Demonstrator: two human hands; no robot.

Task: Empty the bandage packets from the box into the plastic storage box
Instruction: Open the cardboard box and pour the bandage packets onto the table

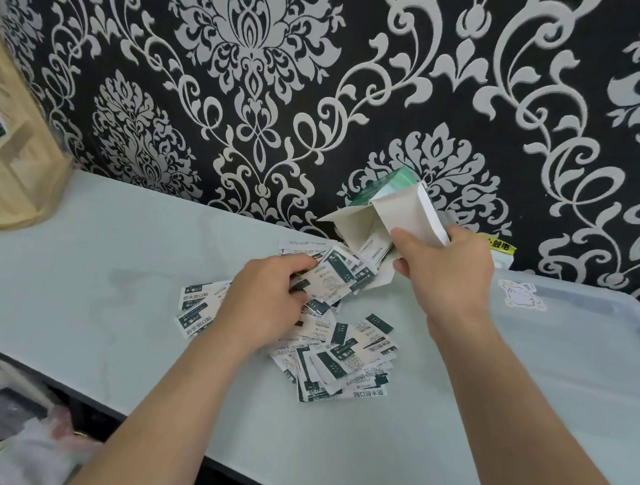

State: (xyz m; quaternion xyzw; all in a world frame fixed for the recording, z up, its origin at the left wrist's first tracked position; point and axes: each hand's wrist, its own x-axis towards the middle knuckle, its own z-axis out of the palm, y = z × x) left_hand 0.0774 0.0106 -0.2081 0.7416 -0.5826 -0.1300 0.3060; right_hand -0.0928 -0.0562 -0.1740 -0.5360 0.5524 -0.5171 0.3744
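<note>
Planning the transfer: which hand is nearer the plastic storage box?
Right. The right hand, gripping the tipped bandage box, sits just left of the plastic storage box; the left hand holds packets farther left.

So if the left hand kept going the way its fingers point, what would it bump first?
Probably the packets spilling from the mouth of the box. The left hand points up-right at them, fingers curled on some. Behind them comes the box itself, tipped by the right hand. Depth is unclear.
</note>
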